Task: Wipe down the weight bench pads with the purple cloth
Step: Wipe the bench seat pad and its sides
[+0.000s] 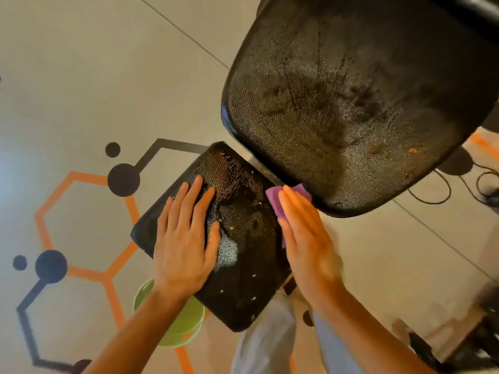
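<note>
The black textured seat pad (243,238) lies low in the middle, speckled with crumbs and pale flecks. The larger black back pad (351,103) rises above it at the upper right, scuffed and worn. My left hand (186,238) rests flat on the seat pad's left half, fingers spread, holding nothing. My right hand (305,236) presses flat with straight fingers on the purple cloth (275,198) at the seat pad's right edge, close under the back pad's lower rim. Most of the cloth is hidden beneath that hand.
A light green bucket (186,327) stands on the floor under the seat pad's near-left corner. The grey floor (81,76) carries orange and black hexagon markings. Black cables (442,190) loop on the floor at the right. Dark equipment (475,346) sits at the lower right.
</note>
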Action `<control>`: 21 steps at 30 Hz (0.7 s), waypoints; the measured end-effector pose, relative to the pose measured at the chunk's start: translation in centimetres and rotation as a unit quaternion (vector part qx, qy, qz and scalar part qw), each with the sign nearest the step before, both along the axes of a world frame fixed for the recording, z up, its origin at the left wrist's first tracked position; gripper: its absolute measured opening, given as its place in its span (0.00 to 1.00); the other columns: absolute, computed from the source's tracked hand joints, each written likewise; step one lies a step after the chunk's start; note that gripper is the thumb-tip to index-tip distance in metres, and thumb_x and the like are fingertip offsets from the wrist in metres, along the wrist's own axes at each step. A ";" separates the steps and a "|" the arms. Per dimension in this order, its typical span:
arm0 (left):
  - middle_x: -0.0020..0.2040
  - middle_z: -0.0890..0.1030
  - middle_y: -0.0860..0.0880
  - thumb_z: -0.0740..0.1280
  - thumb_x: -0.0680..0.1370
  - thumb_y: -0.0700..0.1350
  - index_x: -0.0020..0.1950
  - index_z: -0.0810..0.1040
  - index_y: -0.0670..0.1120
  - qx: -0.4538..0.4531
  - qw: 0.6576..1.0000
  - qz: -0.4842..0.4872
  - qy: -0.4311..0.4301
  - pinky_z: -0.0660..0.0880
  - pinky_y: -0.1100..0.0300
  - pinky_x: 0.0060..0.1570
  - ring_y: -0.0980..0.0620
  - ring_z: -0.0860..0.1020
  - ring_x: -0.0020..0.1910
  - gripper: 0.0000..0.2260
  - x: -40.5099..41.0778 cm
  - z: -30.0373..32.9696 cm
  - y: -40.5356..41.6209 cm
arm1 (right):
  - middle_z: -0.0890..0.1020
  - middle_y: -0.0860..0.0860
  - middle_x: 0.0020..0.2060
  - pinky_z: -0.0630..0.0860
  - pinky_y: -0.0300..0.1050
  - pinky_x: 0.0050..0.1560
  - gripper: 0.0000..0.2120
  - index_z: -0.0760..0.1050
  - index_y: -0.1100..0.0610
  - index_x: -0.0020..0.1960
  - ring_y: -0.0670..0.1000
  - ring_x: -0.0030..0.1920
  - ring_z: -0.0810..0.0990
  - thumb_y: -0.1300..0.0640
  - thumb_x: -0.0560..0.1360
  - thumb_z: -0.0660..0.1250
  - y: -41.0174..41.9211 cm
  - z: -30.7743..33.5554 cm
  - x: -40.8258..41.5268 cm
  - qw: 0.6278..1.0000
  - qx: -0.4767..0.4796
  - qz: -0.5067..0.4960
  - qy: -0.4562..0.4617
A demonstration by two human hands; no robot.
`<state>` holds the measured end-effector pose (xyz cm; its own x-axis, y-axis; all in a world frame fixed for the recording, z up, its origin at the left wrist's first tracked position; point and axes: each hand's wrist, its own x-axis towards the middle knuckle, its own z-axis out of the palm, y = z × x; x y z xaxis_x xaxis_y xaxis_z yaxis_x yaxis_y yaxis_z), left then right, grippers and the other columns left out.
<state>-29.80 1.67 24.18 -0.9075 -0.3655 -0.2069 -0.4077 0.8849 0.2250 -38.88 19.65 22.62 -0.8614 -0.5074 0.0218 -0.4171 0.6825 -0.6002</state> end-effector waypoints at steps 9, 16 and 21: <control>0.79 0.61 0.48 0.55 0.80 0.52 0.76 0.64 0.47 -0.006 1.000 0.008 0.008 0.50 0.50 0.77 0.49 0.55 0.79 0.24 -0.1 -0.2 0.2 | 0.75 0.53 0.62 0.73 0.48 0.60 0.17 0.68 0.58 0.68 0.52 0.60 0.73 0.61 0.79 0.60 -11.7 0.3 -4.7 0.995 0.025 0.045 -0.090; 0.79 0.60 0.50 0.56 0.80 0.51 0.76 0.63 0.49 -0.004 1.000 0.016 0.010 0.51 0.51 0.77 0.49 0.56 0.79 0.24 -0.1 0.0 0.3 | 0.76 0.56 0.63 0.65 0.42 0.63 0.20 0.68 0.62 0.70 0.55 0.63 0.74 0.56 0.81 0.54 -0.9 0.7 -2.8 0.990 0.032 0.044 -0.133; 0.78 0.61 0.50 0.56 0.80 0.51 0.76 0.64 0.48 -0.004 1.000 0.016 0.018 0.53 0.49 0.77 0.49 0.57 0.79 0.24 0.0 -0.1 0.2 | 0.78 0.58 0.62 0.64 0.37 0.63 0.19 0.71 0.63 0.68 0.57 0.60 0.77 0.58 0.79 0.58 3.6 1.4 -2.2 0.988 0.090 0.048 -0.113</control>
<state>-29.80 1.88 24.12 -0.9026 -0.3953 -0.1706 -0.4268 0.8740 0.2325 -41.10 23.29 24.03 -0.7818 -0.5649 -0.2640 -0.3545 0.7510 -0.5571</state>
